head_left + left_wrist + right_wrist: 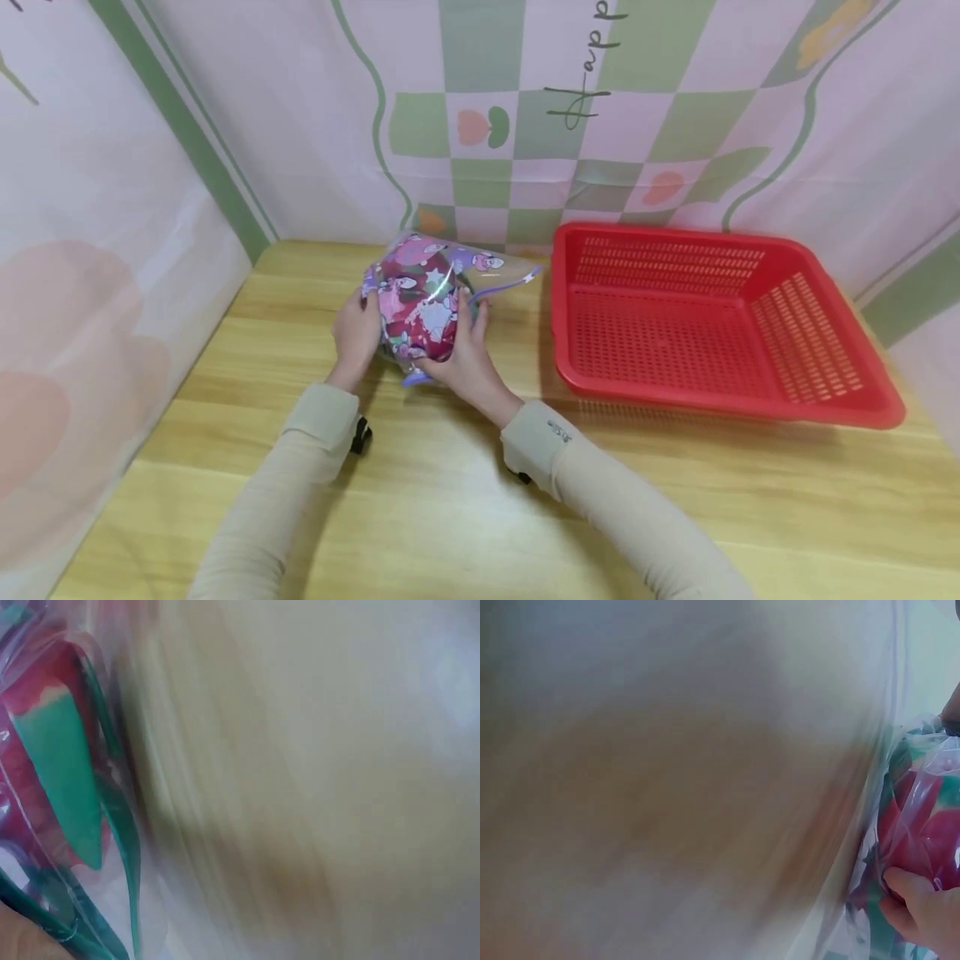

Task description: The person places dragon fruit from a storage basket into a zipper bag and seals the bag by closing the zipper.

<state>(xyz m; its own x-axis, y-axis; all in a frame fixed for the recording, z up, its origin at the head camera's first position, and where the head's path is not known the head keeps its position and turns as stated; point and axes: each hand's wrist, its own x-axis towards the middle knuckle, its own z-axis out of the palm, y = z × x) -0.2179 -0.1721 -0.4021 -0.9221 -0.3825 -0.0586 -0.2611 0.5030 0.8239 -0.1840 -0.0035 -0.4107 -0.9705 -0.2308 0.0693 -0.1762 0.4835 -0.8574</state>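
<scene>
A clear plastic zip bag printed with pink and purple cartoon figures bulges with red and green contents. My left hand grips its left side, and my right hand holds the right side, thumb across the front. A purple zip strip runs along the bag's loose right edge. Through the plastic, the left wrist view shows a green, pointed leaf-like piece against red. In the right wrist view, fingers press into the film over rounded red shapes; their exact kind is hidden by the print and glare.
A red plastic basket with perforated walls stands on the wooden table, right of the bag. Behind it hangs a green-and-pink checked curtain. Another pale cloth borders the table on the left.
</scene>
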